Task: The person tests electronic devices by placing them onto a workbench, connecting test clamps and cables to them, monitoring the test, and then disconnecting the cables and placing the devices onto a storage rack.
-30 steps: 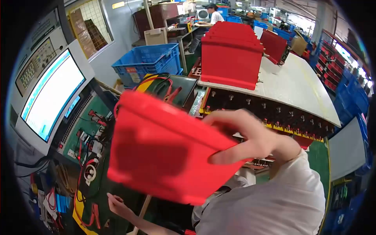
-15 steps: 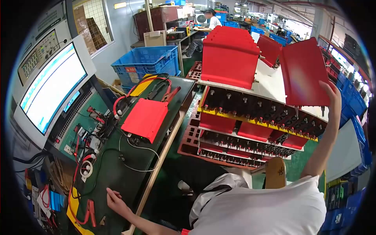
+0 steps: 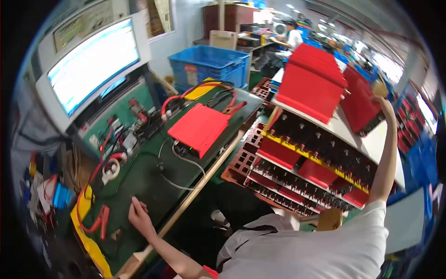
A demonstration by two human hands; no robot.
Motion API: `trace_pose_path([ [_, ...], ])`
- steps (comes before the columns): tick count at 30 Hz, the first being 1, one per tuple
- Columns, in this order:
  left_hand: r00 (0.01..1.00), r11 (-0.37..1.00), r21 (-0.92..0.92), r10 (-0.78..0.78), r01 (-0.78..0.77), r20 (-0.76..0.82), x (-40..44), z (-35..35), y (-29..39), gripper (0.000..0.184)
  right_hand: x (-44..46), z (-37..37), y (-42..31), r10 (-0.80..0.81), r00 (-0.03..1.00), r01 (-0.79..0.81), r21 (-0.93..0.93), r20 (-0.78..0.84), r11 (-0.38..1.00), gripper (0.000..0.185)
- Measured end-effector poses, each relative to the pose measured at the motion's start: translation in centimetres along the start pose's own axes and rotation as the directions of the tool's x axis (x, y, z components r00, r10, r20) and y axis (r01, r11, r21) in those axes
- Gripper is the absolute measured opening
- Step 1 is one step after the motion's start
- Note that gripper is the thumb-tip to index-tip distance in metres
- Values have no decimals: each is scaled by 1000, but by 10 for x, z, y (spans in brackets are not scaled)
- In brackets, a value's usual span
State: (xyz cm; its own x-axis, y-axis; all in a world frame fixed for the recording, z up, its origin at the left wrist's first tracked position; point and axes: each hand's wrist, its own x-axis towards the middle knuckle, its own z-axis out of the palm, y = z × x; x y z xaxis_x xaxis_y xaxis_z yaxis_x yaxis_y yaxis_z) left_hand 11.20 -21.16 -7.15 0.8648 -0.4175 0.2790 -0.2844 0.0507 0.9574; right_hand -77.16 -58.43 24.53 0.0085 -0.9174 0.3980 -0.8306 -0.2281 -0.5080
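My right hand (image 3: pixel 382 106), at the end of my outstretched arm, grips the upper right edge of a red unit (image 3: pixel 361 98) at the stack top. Beside it on the white board (image 3: pixel 338 125) stands a row of red units (image 3: pixel 312 83). Over the near part of the green bench (image 3: pixel 139 181), my left hand (image 3: pixel 141 215) has its index finger out and other fingers loosely curled, holding nothing. A flat red unit (image 3: pixel 200 128) lies farther up the bench, a grey cable by its near edge.
A lit monitor (image 3: pixel 95 65) stands at the left. Red clamps (image 3: pixel 101 222) and a tape roll (image 3: pixel 110 170) lie on the bench. Blue crates (image 3: pixel 209 65) are behind it. Stacked layers of red units (image 3: pixel 278 153) stand right. Another person (image 3: pixel 293 38) sits farther back.
The view has swung, shifting the bench and stack. The red unit in my right hand has gone from close in front of me to the stack top, now beside the row. My left hand stays near the bench.
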Motion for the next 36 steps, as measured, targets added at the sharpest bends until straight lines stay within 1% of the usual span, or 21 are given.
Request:
trace_pose_path([
  [2,998,997,-33,-65,66,7,2,0,-2,50,43,-3,57,-250,967,255,-119,49,960,45],
  [3,998,998,-25,-65,64,-13,2,0,-5,50,64,-2,77,-334,940,337,-342,70,877,49],
  [5,998,998,42,-50,51,-30,1,0,-2,49,56,-2,25,26,971,-172,-626,-236,760,45],
  [7,999,995,84,-50,51,-11,-3,-2,10,49,31,-7,-5,-3,961,-116,-417,-275,902,56],
  [9,999,996,77,-46,46,1,-5,1,16,51,19,-7,-39,-80,934,-83,-428,-349,900,65],
  [10,999,996,84,-38,38,-3,-6,1,14,52,-25,34,-118,-215,846,32,-356,-487,934,67],
  [11,1000,997,66,-26,25,1,-8,2,16,52,-51,53,-159,-238,860,198,-133,-451,971,65],
  [12,1000,999,50,-11,11,1,-10,4,18,53,-75,82,-204,-128,869,251,203,-477,947,58],
  [14,999,988,155,0,-5,32,-14,2,20,52,-98,127,-226,-282,808,482,305,-517,821,48],
  [16,992,999,19,-41,39,119,-20,1,11,51,-164,193,-352,-604,417,835,23,-680,550,39],
  [19,962,999,-9,-46,50,270,-50,-24,26,43,-186,258,-375,-734,520,836,436,-437,332,33],
  [22,947,994,111,-48,13,319,-90,-62,37,31,-182,329,-388,-913,404,649,687,54,327,40],
  [24,971,982,162,-129,97,201,-123,-96,39,29,-204,393,-426,-866,490,557,727,101,400,33],
  [25,988,972,226,-96,67,118,-139,-117,36,25,-212,418,-443,-881,440,511,757,175,406,30],
  [26,978,943,259,-207,207,-28,-159,-137,23,24,-220,439,-458,-891,381,460,785,246,414,27],
  [27,966,884,402,-170,238,-196,-181,-161,15,25,-230,457,-471,-877,344,401,792,336,461,27],
  [28,932,800,528,-106,287,-345,-204,-184,17,25,-240,475,-484,-855,302,348,786,422,511,27],
  [30,786,524,660,-32,539,-617,-257,-219,29,21,-256,508,-504,-933,176,453,815,315,361,28],
  [31,699,388,641,-10,662,-715,-291,-244,21,24,-267,525,-509,-898,198,320,840,392,438,27],
  [34,364,11,368,116,930,-924,-390,-309,-7,42,-281,564,-525,-925,131,354,855,356,379,26],
  [36,168,-123,146,197,982,-966,-427,-312,12,50,-292,576,-528,-934,142,376,855,329,358,23],
])
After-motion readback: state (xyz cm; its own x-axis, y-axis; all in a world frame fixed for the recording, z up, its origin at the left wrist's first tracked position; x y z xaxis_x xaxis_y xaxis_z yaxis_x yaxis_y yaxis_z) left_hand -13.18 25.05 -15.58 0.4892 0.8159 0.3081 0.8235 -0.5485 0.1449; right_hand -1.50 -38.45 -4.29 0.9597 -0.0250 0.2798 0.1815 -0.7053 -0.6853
